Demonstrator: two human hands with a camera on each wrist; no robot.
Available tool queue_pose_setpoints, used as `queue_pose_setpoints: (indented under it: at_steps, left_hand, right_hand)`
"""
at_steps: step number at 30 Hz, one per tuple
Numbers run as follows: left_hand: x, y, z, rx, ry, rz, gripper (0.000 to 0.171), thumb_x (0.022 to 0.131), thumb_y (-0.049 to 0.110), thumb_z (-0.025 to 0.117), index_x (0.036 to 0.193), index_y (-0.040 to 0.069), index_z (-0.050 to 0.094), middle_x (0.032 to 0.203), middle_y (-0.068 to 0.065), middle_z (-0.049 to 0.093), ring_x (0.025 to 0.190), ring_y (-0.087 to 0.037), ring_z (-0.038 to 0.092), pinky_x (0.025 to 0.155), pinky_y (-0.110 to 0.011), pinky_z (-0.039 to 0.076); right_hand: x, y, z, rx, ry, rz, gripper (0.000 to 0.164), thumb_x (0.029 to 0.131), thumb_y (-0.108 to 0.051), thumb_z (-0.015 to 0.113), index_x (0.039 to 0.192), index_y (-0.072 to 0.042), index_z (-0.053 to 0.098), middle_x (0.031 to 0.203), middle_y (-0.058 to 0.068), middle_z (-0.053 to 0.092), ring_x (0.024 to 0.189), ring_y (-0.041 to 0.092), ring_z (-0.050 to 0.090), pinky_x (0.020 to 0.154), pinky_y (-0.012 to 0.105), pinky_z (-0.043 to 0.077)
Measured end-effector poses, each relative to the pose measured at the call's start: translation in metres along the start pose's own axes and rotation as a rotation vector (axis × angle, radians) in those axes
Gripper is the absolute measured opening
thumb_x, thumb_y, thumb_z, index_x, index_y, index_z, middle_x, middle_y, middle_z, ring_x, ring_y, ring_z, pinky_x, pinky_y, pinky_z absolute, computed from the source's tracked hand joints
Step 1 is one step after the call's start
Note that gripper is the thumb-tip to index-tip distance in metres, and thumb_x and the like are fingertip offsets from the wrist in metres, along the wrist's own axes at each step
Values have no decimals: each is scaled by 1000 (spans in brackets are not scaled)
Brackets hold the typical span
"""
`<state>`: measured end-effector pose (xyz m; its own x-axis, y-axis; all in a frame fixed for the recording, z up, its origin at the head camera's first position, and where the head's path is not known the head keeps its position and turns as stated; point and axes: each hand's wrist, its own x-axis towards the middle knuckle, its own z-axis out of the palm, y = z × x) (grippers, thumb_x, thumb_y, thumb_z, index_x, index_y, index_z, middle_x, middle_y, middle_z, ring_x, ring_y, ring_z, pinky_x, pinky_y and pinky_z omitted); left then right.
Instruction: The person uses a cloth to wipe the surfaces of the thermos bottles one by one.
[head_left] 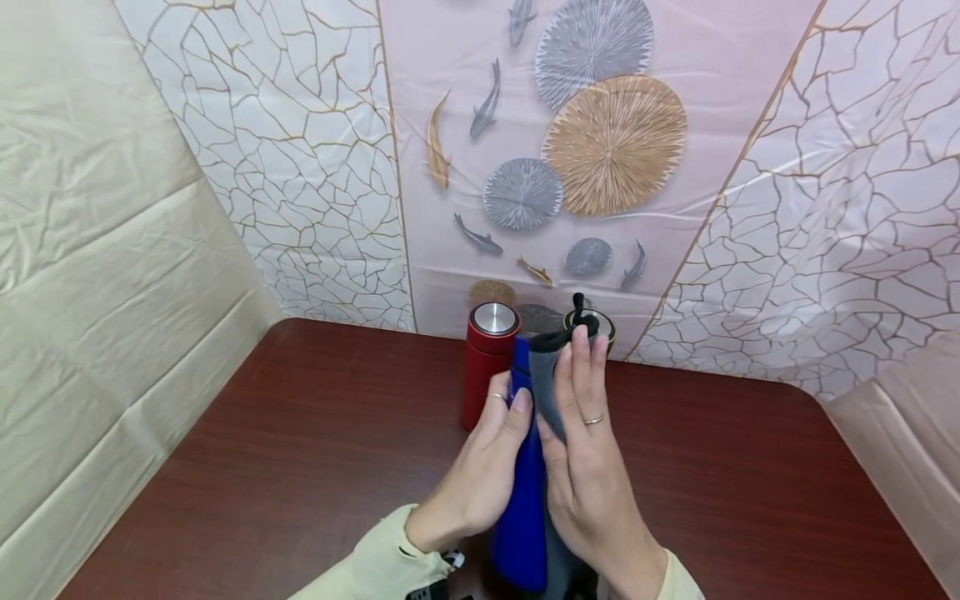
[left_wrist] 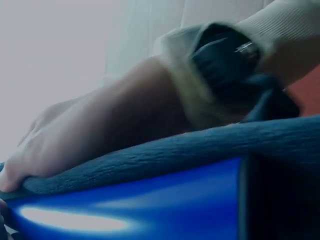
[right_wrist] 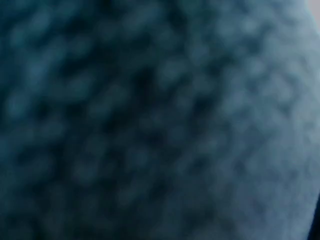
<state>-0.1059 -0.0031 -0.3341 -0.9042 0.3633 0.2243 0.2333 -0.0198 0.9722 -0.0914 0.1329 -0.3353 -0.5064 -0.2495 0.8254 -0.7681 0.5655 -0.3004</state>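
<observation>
A blue thermos flask (head_left: pixel 522 508) leans upright in front of me, and my left hand (head_left: pixel 480 467) grips its side with the thumb across the front. Along the flask's right side lies a grey cloth (head_left: pixel 544 387) with black edging and a black loop at its top. My right hand (head_left: pixel 588 467) presses flat against this cloth, fingers straight and pointing up. The left wrist view shows the cloth (left_wrist: pixel 175 152) lying along the shiny blue flask (left_wrist: pixel 150 200), the right hand (left_wrist: pixel 100 120) over it. Blurred cloth (right_wrist: pixel 160 120) fills the right wrist view.
Just behind my left hand stands a red thermos flask (head_left: pixel 486 367) with a steel-topped lid. Another flask with a gold-rimmed lid (head_left: pixel 610 327) is mostly hidden behind the cloth and right fingers. The brown wooden table (head_left: pixel 315 433) backs onto a patterned curtain (head_left: pixel 337 167).
</observation>
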Motion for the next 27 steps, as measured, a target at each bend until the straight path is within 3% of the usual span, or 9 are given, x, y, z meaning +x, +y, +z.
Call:
queue_pose_setpoints:
  at_steps: [4, 11, 18, 23, 27]
  left_hand:
    - [-1, 0, 3, -6, -12, 9, 43, 112, 41, 27, 154, 31, 26, 157, 10, 35, 148, -8, 29, 124, -49, 22]
    - [-1, 18, -14, -125, 105, 87, 38, 113, 36, 26, 147, 23, 38, 146, 1, 50, 138, -13, 44, 119, -44, 30]
    - [-5, 35, -43, -240, 257, 100, 45, 112, 42, 24, 151, 24, 36, 135, -8, 58, 121, -20, 57, 104, -33, 46]
    - [-5, 43, -69, -236, 417, 73, 52, 110, 50, 22, 149, 21, 41, 123, -6, 61, 106, -23, 63, 90, -37, 54]
    - [-4, 44, -84, -270, 452, 89, 55, 109, 53, 21, 154, 25, 34, 126, -5, 57, 109, -24, 60, 89, -40, 54]
  right_hand:
    - [2, 1, -1, 0, 26, -8, 58, 112, -26, 34, 157, 9, 20, 170, 23, 8, 160, 37, -2, 131, 37, 8]
    - [-3, -10, 18, -4, 46, -149, 54, 111, -20, 36, 157, 7, 26, 171, 17, 12, 160, 39, 2, 131, 44, 7]
    - [-14, -21, 34, 0, -55, -292, 56, 111, -25, 32, 153, 13, 30, 169, 23, 15, 158, 44, 5, 131, 46, 7]
    - [-23, -19, 43, -26, -174, -358, 55, 111, -27, 31, 152, 11, 35, 168, 23, 18, 159, 42, 7, 131, 44, 9]
    - [-29, -20, 47, -67, -263, -385, 54, 111, -27, 31, 152, 7, 38, 168, 22, 21, 159, 42, 9, 131, 43, 9]
